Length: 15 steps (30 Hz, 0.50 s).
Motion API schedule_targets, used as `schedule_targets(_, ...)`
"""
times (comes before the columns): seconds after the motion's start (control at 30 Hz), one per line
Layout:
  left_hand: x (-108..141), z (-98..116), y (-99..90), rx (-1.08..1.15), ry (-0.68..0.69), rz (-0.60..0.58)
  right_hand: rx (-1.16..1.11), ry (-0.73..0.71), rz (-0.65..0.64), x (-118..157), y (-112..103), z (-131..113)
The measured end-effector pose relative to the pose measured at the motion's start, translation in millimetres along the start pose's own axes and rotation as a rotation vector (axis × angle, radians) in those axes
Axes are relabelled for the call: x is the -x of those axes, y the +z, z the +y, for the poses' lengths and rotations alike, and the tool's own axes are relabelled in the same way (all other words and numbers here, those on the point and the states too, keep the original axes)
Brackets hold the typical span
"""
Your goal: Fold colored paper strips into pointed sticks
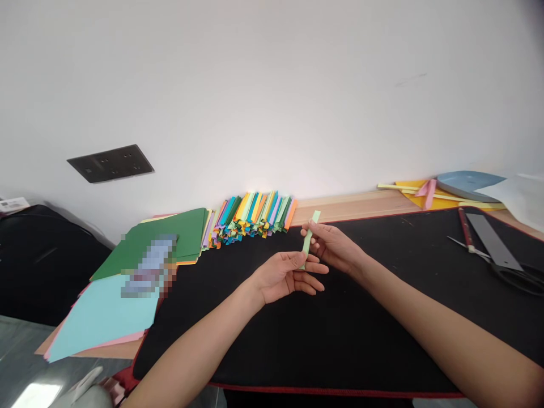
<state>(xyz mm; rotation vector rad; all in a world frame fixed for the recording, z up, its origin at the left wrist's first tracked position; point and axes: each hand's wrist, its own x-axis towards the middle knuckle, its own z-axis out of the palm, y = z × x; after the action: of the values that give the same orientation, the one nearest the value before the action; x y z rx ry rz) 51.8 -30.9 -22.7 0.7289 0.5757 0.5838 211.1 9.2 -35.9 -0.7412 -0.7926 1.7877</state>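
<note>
A narrow light green paper strip point(309, 240) is held above the black mat point(340, 334), slanting up to the right. My left hand point(289, 276) pinches its lower end between thumb and fingers, the other fingers spread. Nearer the strip's top, my right hand point(332, 245) grips it with thumb and fingertips. Behind my hands, against the wall, stands a long row of folded paper strips point(250, 214) in many colours.
Left lie green sheets point(182, 232), light blue sheets point(102, 317) and a blurred object point(148, 266). At right are a red-handled knife point(465, 226), a metal ruler point(493, 241), black-handled scissors point(518, 279), a blue tray point(465, 182) and yellow paper point(408, 187).
</note>
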Motion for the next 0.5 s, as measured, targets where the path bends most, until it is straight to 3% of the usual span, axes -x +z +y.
schedule_targets(0.2,-0.6,-1.2,-0.3,-0.041,0.006,0.016,0.003,-0.007,-0.023,-0.3,-0.4,0.8)
schedule_targets(0.5,1.5,-4.0,4.2,-0.190,0.037,0.194,0.091,-0.001,-0.062,-2.0,-3.9,3.6)
